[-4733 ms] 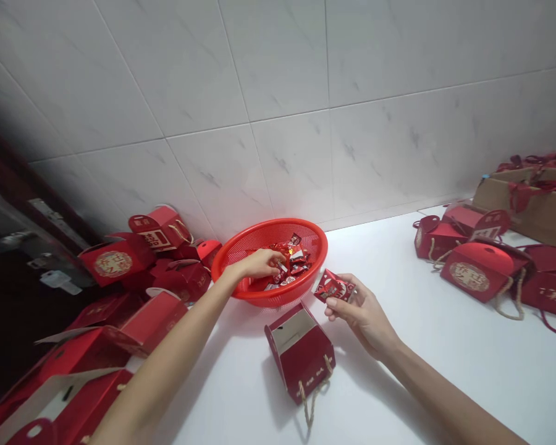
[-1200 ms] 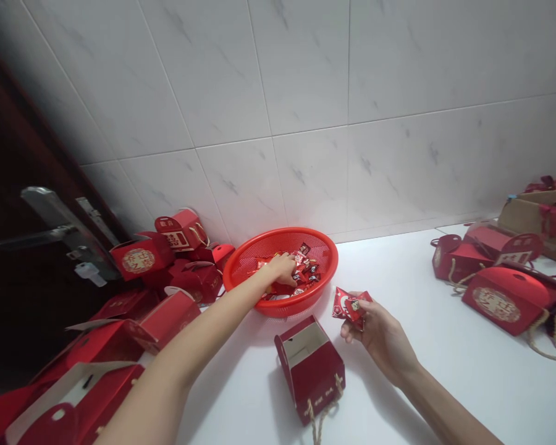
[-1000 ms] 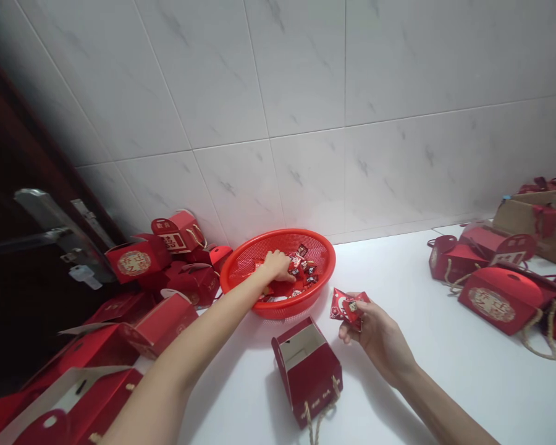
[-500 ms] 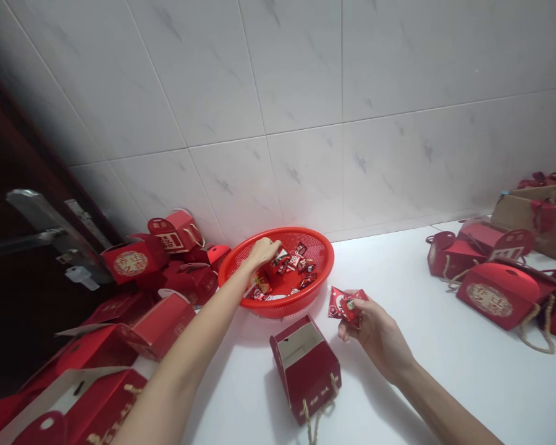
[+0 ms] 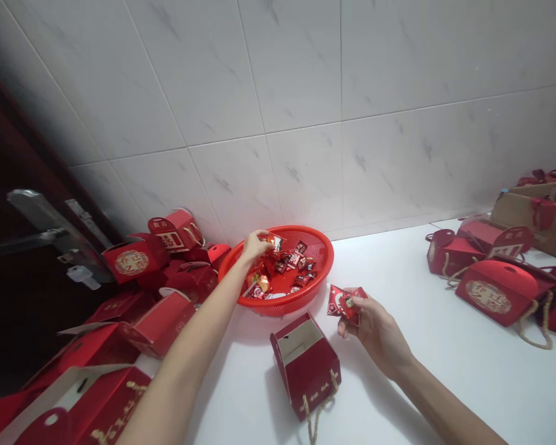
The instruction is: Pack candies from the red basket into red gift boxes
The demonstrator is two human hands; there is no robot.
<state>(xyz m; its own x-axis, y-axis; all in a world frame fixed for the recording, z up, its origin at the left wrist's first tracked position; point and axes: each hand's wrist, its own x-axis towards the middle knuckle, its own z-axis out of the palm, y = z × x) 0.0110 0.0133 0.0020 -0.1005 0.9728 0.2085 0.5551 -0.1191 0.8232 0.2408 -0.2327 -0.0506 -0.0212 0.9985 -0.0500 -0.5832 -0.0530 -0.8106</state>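
Observation:
Over the left side of a red plastic basket (image 5: 322, 290), my left hand (image 5: 256, 245) pinches a red-and-white candy packet (image 5: 277, 243). Below it, several small wrapped candies (image 5: 301, 262) lie in the basket. My right hand (image 5: 375, 330) is closed around red candy packets (image 5: 347, 304), just right of the basket; its fingers partly hide them. Between my forearms stands a dark red gift box (image 5: 310, 371) with its top open and a twisted rope handle hanging at the front. The part of its inside that shows is pale.
Red gift boxes (image 5: 160, 321) crowd the left side, some with open flaps. More boxes (image 5: 486, 296) with rope handles sit at the right, by a brown cardboard box (image 5: 519, 216). A tiled wall (image 5: 301, 179) rises behind the white table (image 5: 380, 259); a door handle (image 5: 28, 241) is at left.
My left hand has lifted slightly and moved a little left among the candies, and a packet now shows clearly in its fingers. The right hand stays nearly still with its packets.

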